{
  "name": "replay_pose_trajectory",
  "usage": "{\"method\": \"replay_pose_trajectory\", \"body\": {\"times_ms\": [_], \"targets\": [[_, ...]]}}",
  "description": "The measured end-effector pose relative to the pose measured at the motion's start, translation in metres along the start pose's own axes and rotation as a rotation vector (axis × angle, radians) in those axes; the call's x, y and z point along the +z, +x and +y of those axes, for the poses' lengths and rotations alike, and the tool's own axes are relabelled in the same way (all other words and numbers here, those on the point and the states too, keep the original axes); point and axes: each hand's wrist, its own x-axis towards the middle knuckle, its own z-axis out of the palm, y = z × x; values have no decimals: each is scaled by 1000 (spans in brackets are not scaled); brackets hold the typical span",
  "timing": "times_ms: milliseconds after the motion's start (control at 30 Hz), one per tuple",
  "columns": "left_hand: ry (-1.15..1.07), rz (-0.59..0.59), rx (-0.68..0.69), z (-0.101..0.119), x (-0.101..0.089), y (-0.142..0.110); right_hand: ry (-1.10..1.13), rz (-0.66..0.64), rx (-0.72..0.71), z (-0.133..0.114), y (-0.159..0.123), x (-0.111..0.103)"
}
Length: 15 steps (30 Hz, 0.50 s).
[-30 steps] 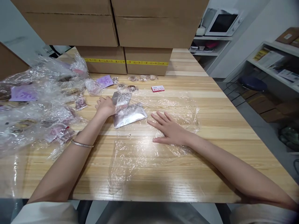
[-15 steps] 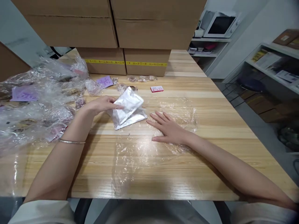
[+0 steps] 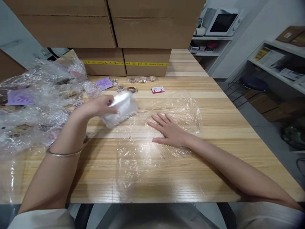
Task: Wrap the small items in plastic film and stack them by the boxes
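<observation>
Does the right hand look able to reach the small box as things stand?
Probably yes: the right hand is open, and only thin film and tabletop separate it from the small box.

- This is looking like a packing room or back office.
- Cardboard boxes [image 3: 152,31] are standing stacked on a wooden table [image 3: 214,121].
- Clear plastic [image 3: 187,106] is lying there.
- A microwave [image 3: 220,23] is sitting above shelves [image 3: 277,71] holding papers [image 3: 271,59].

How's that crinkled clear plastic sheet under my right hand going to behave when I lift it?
The sheet will likely sag, being loosely wrinkled. It's probably light, since the wooden table shows through its thin film. It may drag while your right hand lies spread on it.
</observation>
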Motion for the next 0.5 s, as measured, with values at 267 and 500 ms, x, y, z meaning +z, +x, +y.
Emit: {"method": "replay_pose_trajectory", "body": {"times_ms": [267,500], "targets": [[40,461,127,12,-45,-59,367,226,219,-12,0,-14],[-295,-503,606,59,18,-44,1018,-100,143,-7,-14,-66]]}}
